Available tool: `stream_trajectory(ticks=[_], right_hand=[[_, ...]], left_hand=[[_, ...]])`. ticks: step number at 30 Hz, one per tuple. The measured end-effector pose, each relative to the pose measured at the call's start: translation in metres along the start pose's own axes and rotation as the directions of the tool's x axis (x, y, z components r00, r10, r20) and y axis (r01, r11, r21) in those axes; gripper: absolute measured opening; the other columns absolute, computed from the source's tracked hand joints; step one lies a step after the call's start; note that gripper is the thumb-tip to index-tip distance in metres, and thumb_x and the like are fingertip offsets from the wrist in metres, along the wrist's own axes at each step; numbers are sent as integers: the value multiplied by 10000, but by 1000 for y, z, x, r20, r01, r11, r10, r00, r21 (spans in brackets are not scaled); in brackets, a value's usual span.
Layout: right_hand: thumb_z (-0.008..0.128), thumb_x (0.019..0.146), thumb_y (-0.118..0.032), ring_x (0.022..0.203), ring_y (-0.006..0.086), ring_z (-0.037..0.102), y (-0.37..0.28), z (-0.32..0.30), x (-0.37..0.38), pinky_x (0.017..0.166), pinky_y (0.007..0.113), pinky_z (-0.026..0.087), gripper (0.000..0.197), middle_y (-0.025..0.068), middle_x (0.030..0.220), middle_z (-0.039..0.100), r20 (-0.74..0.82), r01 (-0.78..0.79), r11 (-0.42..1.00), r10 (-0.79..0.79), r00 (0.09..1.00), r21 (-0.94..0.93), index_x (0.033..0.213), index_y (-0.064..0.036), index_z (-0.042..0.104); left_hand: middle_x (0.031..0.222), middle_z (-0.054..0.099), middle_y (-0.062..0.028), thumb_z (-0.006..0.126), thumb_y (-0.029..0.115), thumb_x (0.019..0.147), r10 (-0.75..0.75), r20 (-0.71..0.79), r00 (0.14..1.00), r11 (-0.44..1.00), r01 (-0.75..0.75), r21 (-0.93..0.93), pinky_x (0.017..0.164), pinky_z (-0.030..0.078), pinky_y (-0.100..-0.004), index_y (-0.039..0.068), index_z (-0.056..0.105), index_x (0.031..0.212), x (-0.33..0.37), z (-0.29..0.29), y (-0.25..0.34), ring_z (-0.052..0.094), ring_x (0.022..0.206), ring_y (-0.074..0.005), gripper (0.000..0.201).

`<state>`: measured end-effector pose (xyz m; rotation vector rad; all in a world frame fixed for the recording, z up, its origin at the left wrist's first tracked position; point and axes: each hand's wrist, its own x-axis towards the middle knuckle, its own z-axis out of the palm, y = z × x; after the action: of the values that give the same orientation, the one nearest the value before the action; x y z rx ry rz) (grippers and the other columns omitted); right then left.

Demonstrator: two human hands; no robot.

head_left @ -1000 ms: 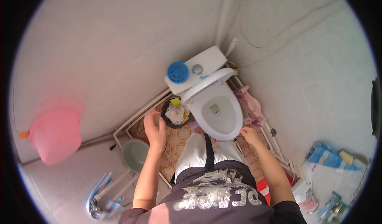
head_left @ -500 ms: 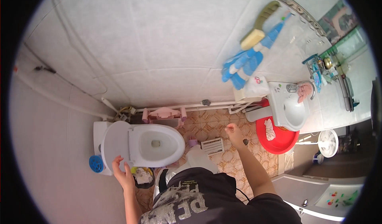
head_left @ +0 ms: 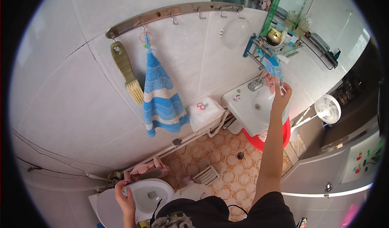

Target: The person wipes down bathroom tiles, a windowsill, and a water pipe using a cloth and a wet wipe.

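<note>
Right hand [head_left: 280,95] risen to patterned blue-pink cloth [head_left: 272,66] above sink [head_left: 247,106].

Bright, even daylight across the white tiled wall [head_left: 81,106]; strongest at upper right by the mirror [head_left: 291,1]. Shadows soft, no hard glare. Strong fisheye bending: the hook rail [head_left: 174,11] curves, black vignette rings the frame, rim detail soft.

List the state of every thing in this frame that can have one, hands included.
Toilet seat: raised, bowl open.
Left hand: gripping the toilet bowl rim.
Right hand: raised above the sink, pinching a pink cloth.
Blue striped towel: hanging from the hook rail.
Scrub brush: hanging, bristles down.
Red basin: on the floor under the sink.
White fan: upright; running or not, cannot tell.
</note>
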<state>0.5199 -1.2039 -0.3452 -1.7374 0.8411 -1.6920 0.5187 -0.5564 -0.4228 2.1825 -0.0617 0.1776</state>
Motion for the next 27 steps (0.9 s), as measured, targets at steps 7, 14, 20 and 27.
stream_trajectory(ticks=[7, 14, 20, 27], right_hand=[[716, 826, -388, 1084, 297, 601, 38, 51, 56, 934, 423, 493, 576, 149, 1146, 615, 550, -898, 121, 753, 361, 423, 1180, 12, 499], [560, 899, -109, 1014, 235, 624, 23, 36, 39, 803, 381, 596, 329, 117, 1156, 582, 293, -541, 313, 582, 758, 780, 1197, 1, 473], [561, 912, -115, 994, 206, 623, -105, -35, -124, 757, 369, 592, 340, 85, 1158, 580, 164, -552, 513, 618, 769, 657, 1224, -13, 472], [512, 927, -74, 940, 240, 649, -219, -70, -291, 653, 405, 583, 274, 110, 1100, 626, 995, -992, 127, 102, 18, 5, 1197, -29, 525]], left_hand=[[906, 571, -99, 565, -67, 808, 5, 120, 993, 996, 6, -88, 815, 435, -303, -12, 539, 972, 17, 55, 35, 534, 836, -199, 175], [966, 610, -127, 575, -55, 811, 18, 162, 987, 988, 7, -156, 872, 445, -318, -15, 545, 983, 11, 72, 52, 583, 938, -214, 179], [1120, 620, -86, 588, 35, 873, -62, 578, 814, 794, 391, -466, 962, 407, -295, 28, 563, 1106, 4, 57, 58, 561, 1101, -171, 234], [1469, 375, -138, 640, 517, 841, 287, 649, 705, 245, 601, -761, 1133, 230, -438, 61, 214, 1484, -21, 32, 88, 329, 1376, -268, 896]])
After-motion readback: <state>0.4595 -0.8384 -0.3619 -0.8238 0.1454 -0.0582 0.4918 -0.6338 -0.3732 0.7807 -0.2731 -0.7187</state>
